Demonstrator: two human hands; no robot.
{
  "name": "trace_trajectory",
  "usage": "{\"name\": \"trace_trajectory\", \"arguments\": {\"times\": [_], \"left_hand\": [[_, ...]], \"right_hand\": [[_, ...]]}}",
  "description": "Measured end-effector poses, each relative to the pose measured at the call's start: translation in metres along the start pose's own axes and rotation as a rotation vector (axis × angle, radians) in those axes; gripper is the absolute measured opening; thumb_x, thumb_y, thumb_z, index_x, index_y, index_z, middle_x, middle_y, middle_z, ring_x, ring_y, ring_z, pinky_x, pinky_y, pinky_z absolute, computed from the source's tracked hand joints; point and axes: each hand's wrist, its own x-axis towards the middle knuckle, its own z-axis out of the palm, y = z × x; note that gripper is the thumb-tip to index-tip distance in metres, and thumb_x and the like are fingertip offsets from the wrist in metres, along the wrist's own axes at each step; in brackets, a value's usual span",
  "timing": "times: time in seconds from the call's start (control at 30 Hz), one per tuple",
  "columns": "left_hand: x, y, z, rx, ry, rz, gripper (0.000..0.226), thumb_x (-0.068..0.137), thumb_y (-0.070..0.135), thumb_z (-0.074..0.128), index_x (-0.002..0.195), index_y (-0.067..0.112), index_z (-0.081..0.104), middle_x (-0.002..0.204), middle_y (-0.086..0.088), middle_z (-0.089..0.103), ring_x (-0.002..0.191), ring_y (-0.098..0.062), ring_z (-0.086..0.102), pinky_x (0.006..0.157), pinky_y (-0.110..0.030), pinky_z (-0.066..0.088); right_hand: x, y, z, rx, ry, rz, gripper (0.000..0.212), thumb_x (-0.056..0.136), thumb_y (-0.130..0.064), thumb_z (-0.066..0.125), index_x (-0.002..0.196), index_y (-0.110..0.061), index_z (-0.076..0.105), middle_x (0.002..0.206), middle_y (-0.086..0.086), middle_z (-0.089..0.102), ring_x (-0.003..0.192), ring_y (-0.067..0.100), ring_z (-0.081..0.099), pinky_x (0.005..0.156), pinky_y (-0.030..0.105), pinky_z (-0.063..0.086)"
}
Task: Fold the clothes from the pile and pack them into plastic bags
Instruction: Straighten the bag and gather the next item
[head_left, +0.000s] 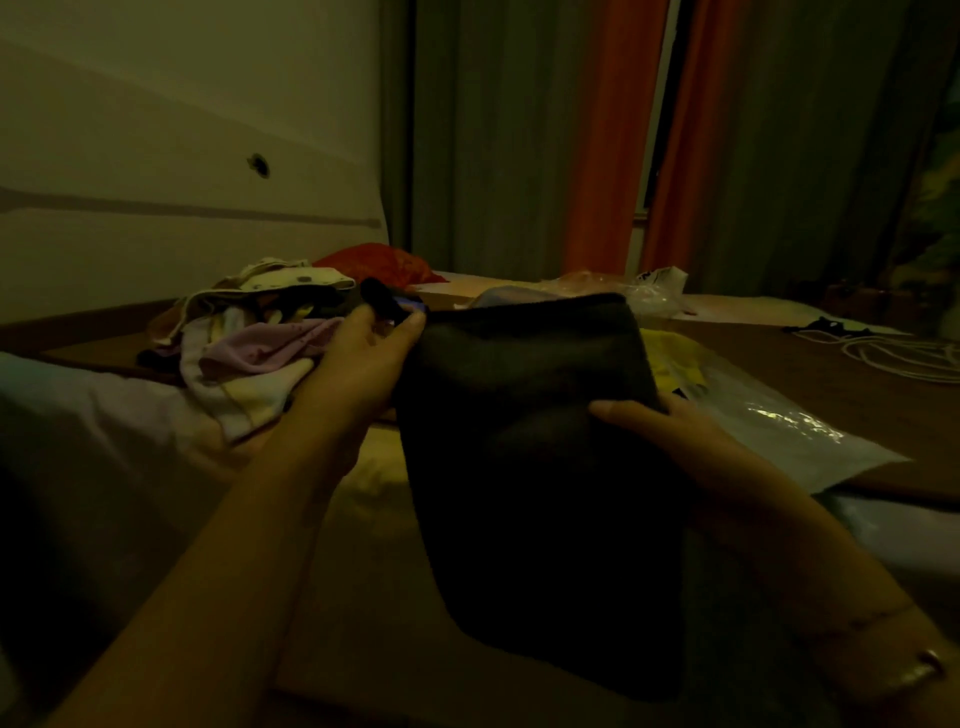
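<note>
A dark cloth (530, 441), folded into a flat rectangle, hung upright in the air with its top edge level and its lower end drooping toward the camera. To the left of the cloth and a little farther back lay the pile of clothes (260, 338), a loose heap of pale lilac, cream and spotted pieces. To the right of the cloth a clear plastic bag (789, 431) lay flat and shiny.

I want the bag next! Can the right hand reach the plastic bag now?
Probably not yet. The right hand is busy gripping the dark cloth, though the plastic bag lies close beside it with nothing in between.
</note>
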Motion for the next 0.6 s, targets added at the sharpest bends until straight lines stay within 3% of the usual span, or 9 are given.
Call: {"name": "trace_trajectory", "arguments": {"times": [0.07,0.13,0.2,0.27,0.33,0.4,0.47,0.53,0.6], "left_hand": [[-0.006,0.004,0.002,0.049,-0.117,-0.158,0.061,0.081,0.056,0.06,0.13,0.022,0.049,0.124,-0.005,0.06,0.108,-0.025,0.061,0.086,-0.043,0.053],[-0.014,0.007,0.006,0.053,-0.27,-0.262,0.073,0.065,0.067,0.058,0.119,0.019,0.055,0.123,-0.011,0.061,0.111,-0.031,0.06,0.095,-0.047,0.049],[-0.02,0.01,0.012,-0.027,-0.388,-0.308,0.065,0.062,0.06,0.058,0.11,0.015,0.061,0.117,-0.012,0.064,0.109,-0.029,0.062,0.091,-0.042,0.053],[-0.024,0.013,0.015,-0.129,-0.463,-0.344,0.066,0.067,0.048,0.062,0.124,0.015,0.055,0.11,-0.009,0.068,0.092,-0.022,0.069,0.065,-0.033,0.058],[-0.028,0.016,0.016,-0.219,-0.507,-0.31,0.055,0.073,0.035,0.063,0.124,0.02,0.05,0.092,-0.003,0.074,0.075,-0.017,0.072,0.053,-0.024,0.054],[-0.031,0.02,0.013,-0.291,-0.517,-0.249,0.051,0.075,0.024,0.063,0.12,0.034,0.044,0.091,-0.001,0.074,0.073,-0.019,0.073,0.054,-0.026,0.055],[-0.035,0.024,0.008,-0.288,-0.534,-0.155,0.063,0.073,0.014,0.064,0.125,0.04,0.039,0.096,-0.003,0.074,0.079,-0.024,0.073,0.06,-0.032,0.059],[-0.037,0.025,0.004,-0.236,-0.554,-0.069,0.067,0.072,0.001,0.063,0.128,0.032,0.045,0.098,-0.004,0.074,0.091,-0.027,0.071,0.069,-0.036,0.06],[-0.037,0.024,0.003,-0.218,-0.517,-0.057,0.055,0.076,-0.008,0.059,0.122,0.023,0.058,0.11,-0.007,0.071,0.095,-0.025,0.07,0.07,-0.034,0.06]], "right_hand": [[-0.001,-0.007,-0.002,0.016,0.072,-0.05,0.034,0.063,-0.026,0.06,0.096,-0.02,0.058,0.074,0.003,0.074,0.061,0.016,0.071,0.048,0.024,0.055],[-0.002,-0.013,-0.004,0.043,0.146,-0.081,0.039,0.067,-0.031,0.062,0.104,-0.018,0.06,0.088,0.007,0.074,0.072,0.019,0.072,0.062,0.031,0.057],[-0.01,-0.019,-0.006,0.141,0.201,-0.093,0.036,0.077,-0.032,0.061,0.107,-0.011,0.063,0.092,0.009,0.073,0.074,0.018,0.072,0.065,0.031,0.057],[-0.018,-0.022,-0.008,0.264,0.186,-0.13,0.035,0.077,-0.031,0.059,0.102,-0.006,0.062,0.091,0.013,0.071,0.071,0.019,0.071,0.059,0.029,0.058],[-0.023,-0.023,-0.011,0.375,0.15,-0.135,0.032,0.076,-0.03,0.058,0.1,-0.01,0.064,0.087,0.01,0.071,0.069,0.02,0.07,0.058,0.03,0.057],[-0.025,-0.023,-0.013,0.42,0.147,-0.138,0.021,0.085,-0.026,0.052,0.096,-0.013,0.065,0.08,0.007,0.072,0.066,0.019,0.071,0.056,0.028,0.057],[-0.025,-0.024,-0.014,0.381,0.18,-0.132,0.021,0.093,-0.025,0.047,0.096,-0.014,0.065,0.079,0.006,0.074,0.067,0.018,0.071,0.056,0.028,0.058],[-0.024,-0.023,-0.016,0.263,0.206,-0.139,0.021,0.095,-0.024,0.045,0.102,-0.015,0.064,0.089,0.007,0.073,0.074,0.019,0.071,0.062,0.034,0.055],[-0.021,-0.021,-0.019,0.124,0.238,-0.133,0.02,0.096,-0.019,0.045,0.106,-0.017,0.061,0.096,0.008,0.07,0.08,0.021,0.069,0.062,0.032,0.053]]}}
